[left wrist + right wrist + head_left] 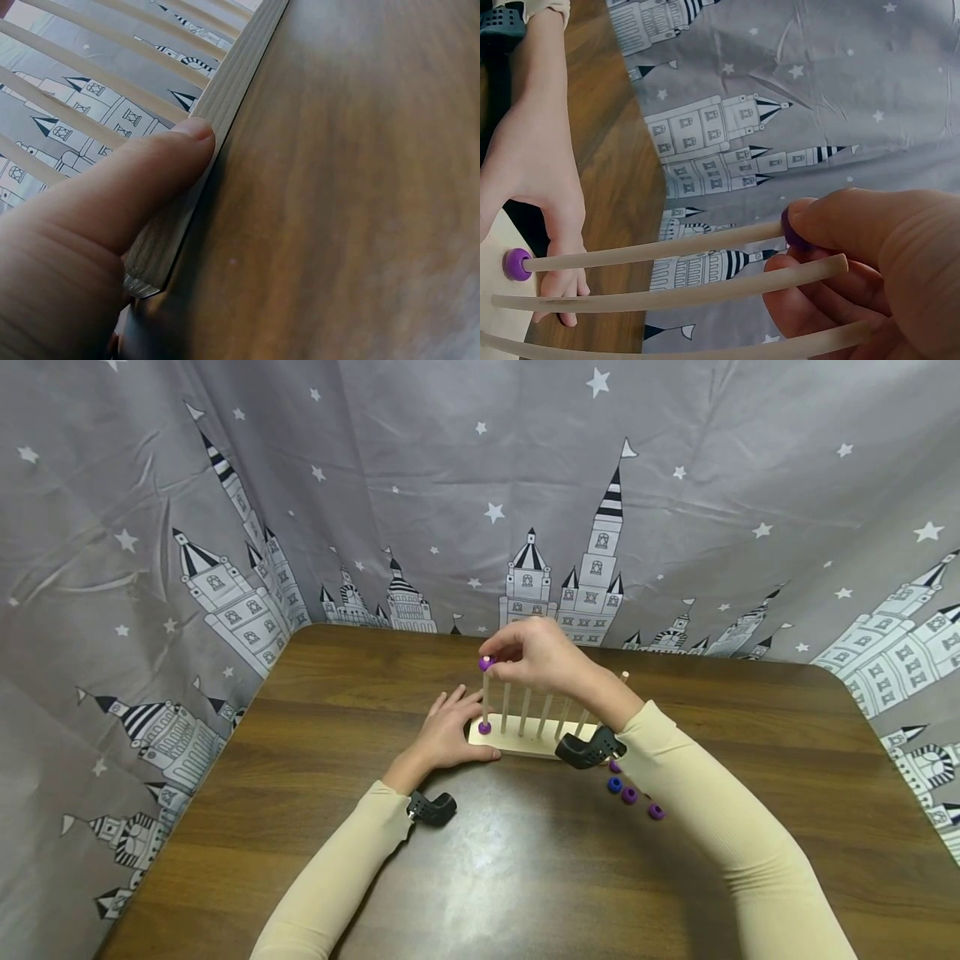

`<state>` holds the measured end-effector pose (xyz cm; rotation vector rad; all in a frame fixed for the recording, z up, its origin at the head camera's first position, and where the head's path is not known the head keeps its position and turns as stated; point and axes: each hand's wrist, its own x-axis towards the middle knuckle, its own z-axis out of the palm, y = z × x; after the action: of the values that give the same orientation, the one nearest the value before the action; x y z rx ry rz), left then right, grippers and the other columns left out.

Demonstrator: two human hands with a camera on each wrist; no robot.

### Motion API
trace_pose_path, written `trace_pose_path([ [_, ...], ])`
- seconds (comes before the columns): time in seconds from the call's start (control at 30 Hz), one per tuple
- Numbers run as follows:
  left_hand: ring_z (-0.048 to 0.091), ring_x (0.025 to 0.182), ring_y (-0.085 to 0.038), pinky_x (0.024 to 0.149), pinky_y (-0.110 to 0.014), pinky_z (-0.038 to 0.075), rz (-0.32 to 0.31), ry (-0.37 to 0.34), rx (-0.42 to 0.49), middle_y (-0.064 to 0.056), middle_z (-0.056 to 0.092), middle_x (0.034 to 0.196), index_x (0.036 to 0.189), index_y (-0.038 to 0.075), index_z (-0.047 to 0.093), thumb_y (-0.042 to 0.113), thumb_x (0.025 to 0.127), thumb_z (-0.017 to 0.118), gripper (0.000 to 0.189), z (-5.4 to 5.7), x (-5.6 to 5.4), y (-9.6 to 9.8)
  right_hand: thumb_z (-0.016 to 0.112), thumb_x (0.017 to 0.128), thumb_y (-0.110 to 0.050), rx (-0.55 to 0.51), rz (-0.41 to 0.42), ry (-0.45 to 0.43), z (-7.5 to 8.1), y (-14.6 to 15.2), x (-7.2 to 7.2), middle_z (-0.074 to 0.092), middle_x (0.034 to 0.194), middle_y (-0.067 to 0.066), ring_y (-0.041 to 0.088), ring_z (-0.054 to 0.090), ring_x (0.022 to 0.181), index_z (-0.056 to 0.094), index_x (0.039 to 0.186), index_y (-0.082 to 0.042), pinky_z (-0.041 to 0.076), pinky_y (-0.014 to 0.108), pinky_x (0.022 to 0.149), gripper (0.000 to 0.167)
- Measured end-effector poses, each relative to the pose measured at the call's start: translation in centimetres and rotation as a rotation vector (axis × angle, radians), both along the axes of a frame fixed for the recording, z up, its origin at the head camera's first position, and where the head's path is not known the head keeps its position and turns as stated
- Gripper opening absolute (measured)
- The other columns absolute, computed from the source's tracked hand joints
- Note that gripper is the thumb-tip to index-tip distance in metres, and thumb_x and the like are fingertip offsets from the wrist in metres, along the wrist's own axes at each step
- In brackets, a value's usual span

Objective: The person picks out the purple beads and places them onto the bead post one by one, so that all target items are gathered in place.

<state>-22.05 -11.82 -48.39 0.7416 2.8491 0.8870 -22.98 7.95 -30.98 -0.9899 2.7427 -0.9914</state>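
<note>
Watching over the counter [480,860], I reckon the wooden rack [517,742] could skid if the left hand [444,735], fingers straight, thumb on its front edge, eases up. A crooked push by the right hand [543,652] might bind on the end peg [485,697]. Its fingers pinch the purple bead [485,665], which sits between thumb and fingertips, around the peg's tip.

Nothing legible for you to log — no text, number, label or brand reads in the head view or either wrist view. The only printed marks you have are pictures on the grey cloth [420,468]: white stars [597,382], black-and-white castles [602,542], small flags [628,448]. Your right wrist view shows the castles sideways — wordless drawings.
</note>
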Motion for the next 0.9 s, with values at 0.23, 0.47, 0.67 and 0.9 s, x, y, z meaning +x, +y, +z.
trace_pose_path([
  [0.23,0.023,0.156,-0.043,0.128,-0.064,0.009,-0.001,0.000,-0.001,-0.011,0.043,0.162,0.132,0.013,0.066,0.049,0.073,0.084,0.071,0.04,0.03,0.07,0.076,0.087,-0.010,0.005,-0.032,-0.015,0.02,0.17,0.02,0.079,0.106,0.011,0.022,0.077,0.093,0.077,0.112,-0.004,0.063,0.031,0.082,0.026],
  [0.47,0.022,0.156,-0.043,0.128,-0.064,0.009,-0.001,-0.004,0.000,-0.010,0.043,0.162,0.133,0.014,0.067,0.049,0.072,0.084,0.072,0.02,0.00,0.08,0.077,0.087,-0.012,0.011,-0.041,-0.012,-0.03,0.16,0.03,0.079,0.107,0.010,0.022,0.076,0.094,0.077,0.111,-0.005,0.063,0.032,0.083,0.025],
  [0.67,0.023,0.156,-0.043,0.128,-0.064,0.010,0.000,0.001,-0.006,-0.010,0.043,0.162,0.132,0.014,0.067,0.050,0.072,0.084,0.072,0.06,-0.05,0.10,0.077,0.087,-0.012,0.013,-0.041,-0.020,-0.06,0.14,-0.08,0.079,0.107,0.010,0.022,0.076,0.094,0.077,0.112,-0.005,0.063,0.030,0.082,0.026],
  [0.9,0.024,0.156,-0.044,0.128,-0.065,0.010,-0.002,0.004,-0.007,-0.012,0.044,0.161,0.132,0.014,0.067,0.049,0.073,0.084,0.071,0.09,-0.02,0.07,0.077,0.087,-0.012,0.003,-0.045,-0.027,0.04,0.15,0.03,0.079,0.107,0.010,0.022,0.076,0.094,0.077,0.112,-0.005,0.063,0.030,0.083,0.026],
])
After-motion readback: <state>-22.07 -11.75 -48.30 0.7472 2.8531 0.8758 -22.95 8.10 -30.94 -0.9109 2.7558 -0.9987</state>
